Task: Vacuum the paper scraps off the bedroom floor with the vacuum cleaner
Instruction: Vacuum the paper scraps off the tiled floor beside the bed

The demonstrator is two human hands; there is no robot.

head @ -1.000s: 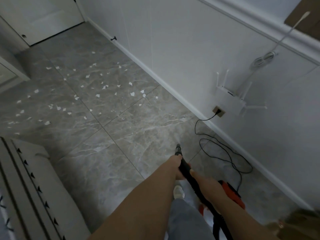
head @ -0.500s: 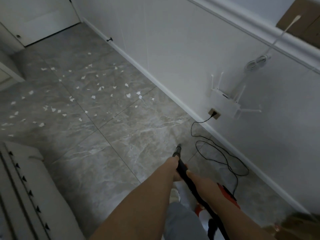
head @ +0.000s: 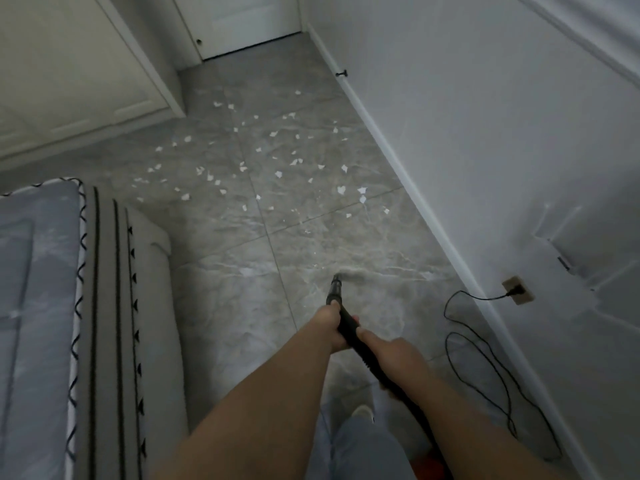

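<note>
Both hands grip a black vacuum hose that runs down past my legs. My left hand holds it near the front, just behind the nozzle tip, which points at the grey marble-look floor. My right hand is closed on the hose further back. Several white paper scraps lie scattered across the tiles ahead, well beyond the nozzle. A bit of the red vacuum body shows at the bottom edge.
A bed with a grey cover fills the left side. The white wall and baseboard run along the right, with a socket and a black power cord looped on the floor. A cabinet and a closed door stand at the far end.
My view has swung to the left, so the bed and the door are now more in frame and the wall router has slid out to the right. Both hands keep the same hold on the hose.
</note>
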